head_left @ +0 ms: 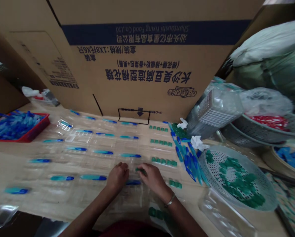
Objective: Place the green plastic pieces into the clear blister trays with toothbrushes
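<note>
You stood at a wooden tabletop (6,171), your forearms reaching up from the bottom edge of the frame. Your left hand (119,176), at lower centre, had its fingers curled in; whether it gripped anything could not be told. Your right hand (152,177), just right of it, pinched a small green piece (140,171) between thumb and fingers, and a bracelet (170,200) circled that wrist. Between and below your hands lay a slim two-tone blue piece (133,182). Clear plastic trays (104,164) spread across centre and left, with similar blue pieces in rows. Short rows of green blocks (163,161) ran down right of centre. At lower right, a perforated basket (269,191) held more green pieces; at far left, a red tray (44,125) held heaped blue ones. An upside-down printed cardboard carton (147,52) filled the upper centre.
</note>
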